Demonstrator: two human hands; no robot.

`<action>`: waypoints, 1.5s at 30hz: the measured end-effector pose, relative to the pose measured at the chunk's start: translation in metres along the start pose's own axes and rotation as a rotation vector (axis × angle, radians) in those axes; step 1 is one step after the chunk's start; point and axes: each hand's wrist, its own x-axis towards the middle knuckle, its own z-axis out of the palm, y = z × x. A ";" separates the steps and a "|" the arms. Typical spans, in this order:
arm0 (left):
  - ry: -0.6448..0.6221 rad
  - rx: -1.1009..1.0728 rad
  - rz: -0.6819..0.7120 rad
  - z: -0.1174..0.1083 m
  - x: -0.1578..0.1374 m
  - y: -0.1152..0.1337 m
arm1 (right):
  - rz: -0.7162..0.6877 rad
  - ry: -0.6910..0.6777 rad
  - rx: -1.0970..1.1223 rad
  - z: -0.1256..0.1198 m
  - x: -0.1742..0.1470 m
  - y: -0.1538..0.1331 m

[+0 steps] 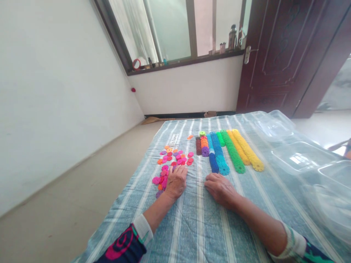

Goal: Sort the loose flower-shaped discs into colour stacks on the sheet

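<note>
My left hand [177,181] rests on the right side of a loose pile of flower-shaped plastic discs [164,173], mostly pink and red with some orange and purple. Its fingers reach forward, a little apart, over the discs, and hide some of them. My right hand [221,189] lies on the cloth just in front of the blue rows, with fingers curled together; anything between them is hidden. Ahead of it lie rows of overlapping discs sorted by colour: a brown row [198,146], a dark blue row [213,163], a green row [233,153] and a yellow row [248,149].
Clear plastic boxes [298,155] stand along the right side of the striped cloth [189,226]. A couple of orange discs [190,137] lie apart near the far edge. Beyond are a windowsill [186,62] with bottles and a brown door [279,54].
</note>
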 end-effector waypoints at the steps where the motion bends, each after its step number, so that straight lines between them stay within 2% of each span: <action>1: 0.005 -0.003 0.003 -0.001 0.001 0.001 | -0.001 0.000 0.002 0.000 0.000 0.000; 7: -0.046 -0.076 0.154 0.011 0.030 0.023 | -0.015 0.013 0.002 0.001 0.000 0.001; 9: -0.054 -0.082 0.126 0.017 0.042 0.025 | -0.013 0.014 0.002 0.000 0.000 0.001; 12: -0.067 -0.078 0.010 0.020 0.052 0.020 | -0.006 0.014 0.003 0.000 0.000 0.000; 17: -0.054 -0.039 -0.150 0.017 0.048 0.007 | -0.004 0.005 -0.002 -0.003 0.000 -0.001; 25: -0.031 -0.004 -0.143 0.013 0.046 0.010 | -0.015 0.027 0.015 -0.001 -0.001 0.000; 35: -0.077 0.032 -0.164 0.009 0.044 0.006 | -0.012 0.021 0.028 -0.003 -0.002 0.000; 45: 0.012 0.009 -0.164 0.014 0.042 0.007 | -0.016 0.024 0.028 -0.002 -0.002 0.001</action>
